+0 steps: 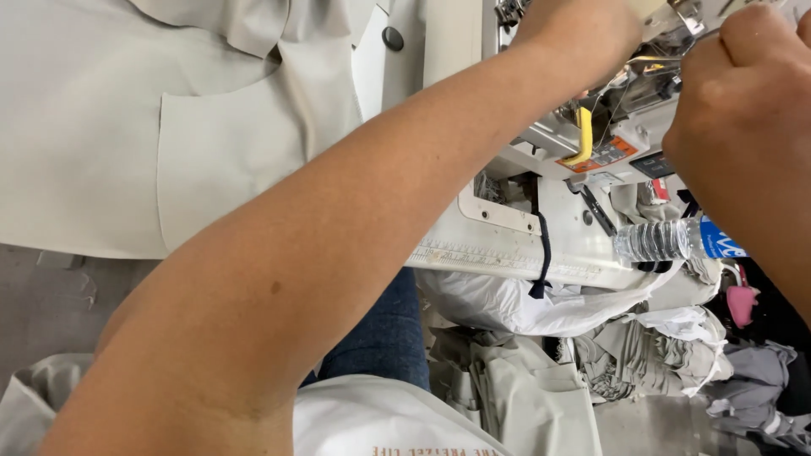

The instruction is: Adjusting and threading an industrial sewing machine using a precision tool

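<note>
Nearest me, pale cloth (380, 418) lies over my lap, with more grey pieces (642, 359) heaped below the table. A water bottle (667, 241) lies on the sewing machine (541, 245) bed. Further up, my left hand (583, 25) reaches into the machine head, its fingers cut off by the frame edge, so I cannot tell their grip. My right hand (743, 110) is closed, seemingly pinching thread I can barely see. I judge the threading unfinished; the needle is hidden.
</note>
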